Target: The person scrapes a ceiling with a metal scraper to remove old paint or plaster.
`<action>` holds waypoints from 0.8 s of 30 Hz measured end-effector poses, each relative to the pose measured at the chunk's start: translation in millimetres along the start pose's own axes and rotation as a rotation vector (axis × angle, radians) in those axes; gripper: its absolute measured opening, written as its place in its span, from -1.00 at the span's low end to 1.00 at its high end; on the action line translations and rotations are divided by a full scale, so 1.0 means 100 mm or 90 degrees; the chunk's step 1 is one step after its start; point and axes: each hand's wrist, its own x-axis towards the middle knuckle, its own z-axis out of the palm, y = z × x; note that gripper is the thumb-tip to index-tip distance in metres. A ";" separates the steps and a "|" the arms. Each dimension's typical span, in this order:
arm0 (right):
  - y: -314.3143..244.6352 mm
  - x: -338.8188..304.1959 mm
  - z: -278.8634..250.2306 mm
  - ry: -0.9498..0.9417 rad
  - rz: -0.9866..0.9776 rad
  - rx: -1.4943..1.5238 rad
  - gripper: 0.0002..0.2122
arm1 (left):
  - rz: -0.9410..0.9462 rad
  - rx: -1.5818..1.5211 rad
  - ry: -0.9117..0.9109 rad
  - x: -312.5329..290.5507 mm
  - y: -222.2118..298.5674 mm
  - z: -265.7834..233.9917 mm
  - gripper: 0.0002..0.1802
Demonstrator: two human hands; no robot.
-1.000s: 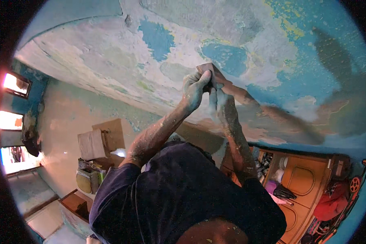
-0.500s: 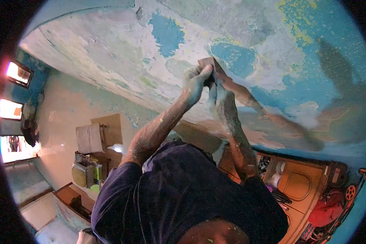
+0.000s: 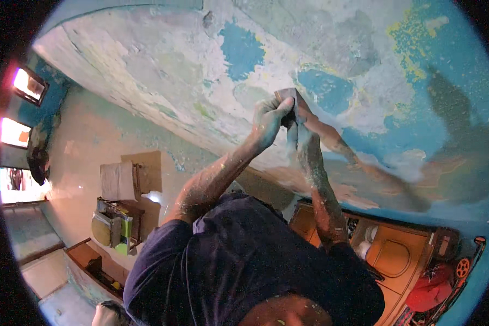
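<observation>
A small flat brownish-grey piece [image 3: 286, 94], resembling folded sandpaper, is held up close to the patchy wall [image 3: 201, 60]. My left hand [image 3: 270, 118] is closed on it, thumb pressed over its face. Just below and to the right, my right hand [image 3: 308, 145] has its fingers pointing up and drawn together at the piece's lower edge; their tips are partly hidden in shadow. Pale dust covers both hands and forearms. The wall around them shows white and grey areas with blue paint patches [image 3: 326, 89], one of them right beside the piece.
At the lower right stand an orange-brown wooden cabinet [image 3: 394, 255], a red bag [image 3: 430, 290] and an item with a wheel [image 3: 462, 268]. Left of me are a chair-like item [image 3: 106, 228] and a cloth-covered piece [image 3: 118, 181] on the floor. Bright windows [image 3: 15, 131] line the far left.
My view has shifted, so the wall patches appear farther right. Both hands, still together at the flat piece, have moved slightly down and left against the wall.
</observation>
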 end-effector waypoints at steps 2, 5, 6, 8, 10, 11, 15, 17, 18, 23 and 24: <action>-0.15 -0.02 0.12 0.161 -0.237 -0.459 -0.85 | -0.003 -0.005 -0.008 0.02 0.15 0.00 -0.70; 0.05 -0.04 0.06 0.155 -0.373 -0.671 -0.87 | -0.021 -0.015 -0.008 -0.04 0.23 0.06 -0.68; -0.11 -0.06 0.09 0.163 -0.285 -0.477 -0.87 | -0.016 0.019 0.000 -0.05 0.23 0.06 -0.67; -0.17 0.01 0.11 0.167 -0.200 -0.284 -0.84 | 0.014 0.066 0.013 0.02 0.23 0.01 -0.66; -0.07 0.10 0.08 0.210 -0.376 -0.603 -0.82 | 0.038 0.060 -0.015 0.10 0.37 0.03 -0.66; -0.04 0.11 0.05 0.227 -0.434 -0.710 -0.81 | 0.067 0.056 -0.041 0.10 0.42 0.04 -0.66; -0.19 0.21 -0.13 -0.045 -0.052 -0.272 -0.85 | -0.026 0.139 0.035 -0.09 0.26 -0.01 -0.67; -0.24 0.22 -0.03 -0.162 0.090 -0.087 -0.81 | 0.039 0.105 0.044 0.02 0.40 -0.14 -0.69; -0.32 0.10 -0.12 -0.158 0.162 -0.037 -0.80 | 0.061 0.111 -0.007 0.09 0.55 0.01 -0.71; -0.56 0.08 0.33 0.307 -0.476 -0.398 -0.87 | 0.027 0.082 -0.034 0.09 0.50 -0.04 -0.69; -0.56 0.01 0.41 0.264 -0.318 -0.315 -0.87 | 0.007 0.069 -0.013 0.05 0.43 -0.12 -0.69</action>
